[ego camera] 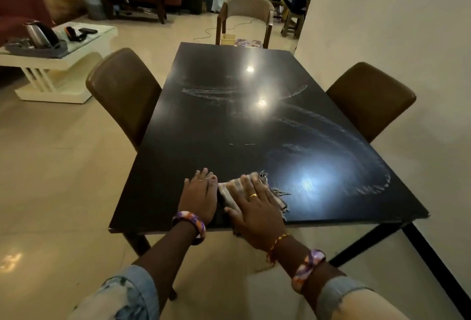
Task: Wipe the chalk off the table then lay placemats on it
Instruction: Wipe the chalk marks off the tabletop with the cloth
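A dark glossy table (193, 126) carries smeared white chalk streaks (356, 151) curving across its middle and right side. A striped, fringed cloth (230, 191) lies on the near edge of the table. My right hand (257, 214) presses flat on the cloth, fingers spread. Just left of the cloth, my left hand (200, 197) rests flat on the bare tabletop with its thumb touching the cloth's edge. Something patterned in purple (248, 43), maybe placemats, lies on the far chair's seat beyond the table's end.
Brown chairs stand at the left (122, 90) and right (369, 97) of the table, a beige chair (246, 11) at the far end with a yellow box (227, 38). A white wall (395, 26) is close on the right. A white side table (58, 62) holds a kettle.
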